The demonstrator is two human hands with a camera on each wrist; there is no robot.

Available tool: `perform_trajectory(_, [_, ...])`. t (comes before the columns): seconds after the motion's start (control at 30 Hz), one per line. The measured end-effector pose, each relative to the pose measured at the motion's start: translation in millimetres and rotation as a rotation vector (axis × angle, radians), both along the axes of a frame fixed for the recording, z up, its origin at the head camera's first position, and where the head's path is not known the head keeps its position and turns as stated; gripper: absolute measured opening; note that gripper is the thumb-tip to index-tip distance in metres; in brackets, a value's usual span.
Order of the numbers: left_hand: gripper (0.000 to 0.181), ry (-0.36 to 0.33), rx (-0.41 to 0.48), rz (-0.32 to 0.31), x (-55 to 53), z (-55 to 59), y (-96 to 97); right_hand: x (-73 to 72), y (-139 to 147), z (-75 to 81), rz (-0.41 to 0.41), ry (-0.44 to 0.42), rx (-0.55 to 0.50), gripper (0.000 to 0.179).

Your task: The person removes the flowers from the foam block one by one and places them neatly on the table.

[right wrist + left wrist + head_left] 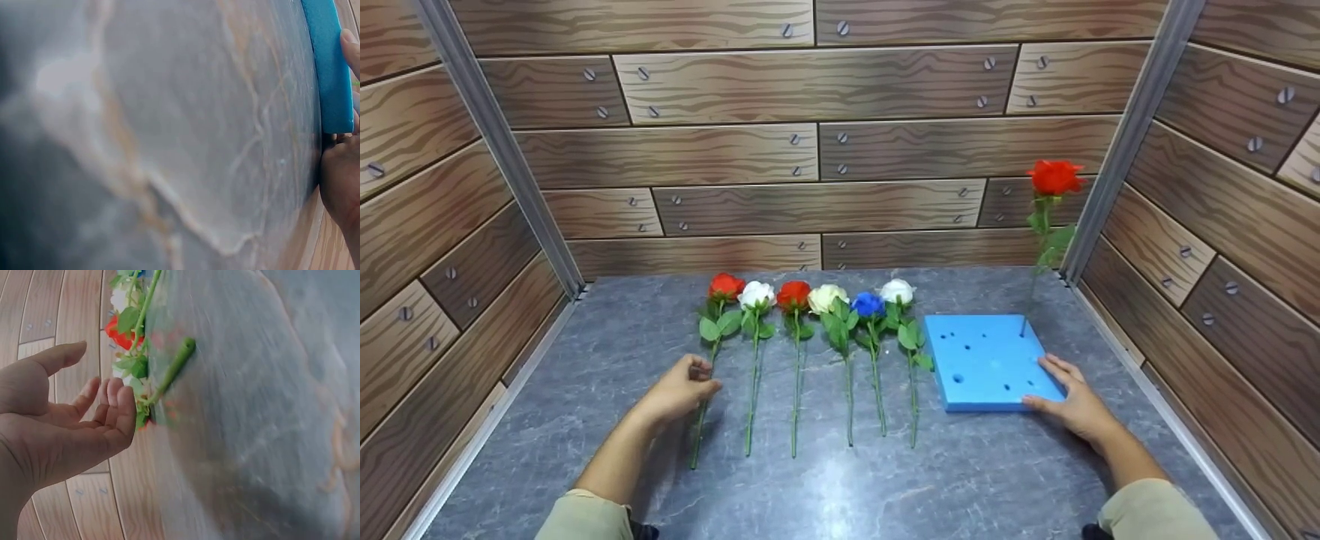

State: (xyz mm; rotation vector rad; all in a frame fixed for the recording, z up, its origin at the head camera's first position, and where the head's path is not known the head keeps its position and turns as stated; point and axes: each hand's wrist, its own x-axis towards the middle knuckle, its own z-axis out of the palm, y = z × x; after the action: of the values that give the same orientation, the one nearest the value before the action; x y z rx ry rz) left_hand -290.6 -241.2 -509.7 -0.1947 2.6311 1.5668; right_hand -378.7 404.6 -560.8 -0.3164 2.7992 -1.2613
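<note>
My left hand [679, 390] hovers over the stem of the leftmost red rose [727, 286], fingers loosely bent. In the left wrist view the thumb stands apart from the fingers and nothing lies between them; a green stem [175, 370] shows just past the fingertips. At the right, my right hand [1076, 401] holds the near right corner of a blue foam block [994, 364], thumb on its front edge and fingers along its side. Small holes dot the block's top. One red rose [1056, 178] stands upright in a hole near the far right corner.
To the right of the leftmost rose lie a white rose [757, 295], a red rose [793, 297], a cream rose [828, 298], a blue rose [868, 304] and another white rose [897, 291], blooms away from me. Wood-patterned walls [817, 150] enclose the grey marbled table [607, 337].
</note>
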Motion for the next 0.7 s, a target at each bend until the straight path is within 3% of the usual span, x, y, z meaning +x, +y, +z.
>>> perform_trajectory(0.37, [0.038, 0.064, 0.017, 0.023, -14.2, 20.5, 32.4, 0.6, 0, 0.7, -0.007, -0.022, -0.013, 0.100])
perform_trajectory(0.53, [0.037, 0.080, 0.169, 0.018, -19.8, 27.0, 52.2, 1.4, 1, 1.3, 0.003, -0.023, -0.007, 0.100])
perform_trajectory(0.7, [0.031, 0.116, 0.287, 0.030, -26.4, 25.1, 75.0, 1.7, 0, 1.7, 0.007, -0.020, -0.004, 0.100])
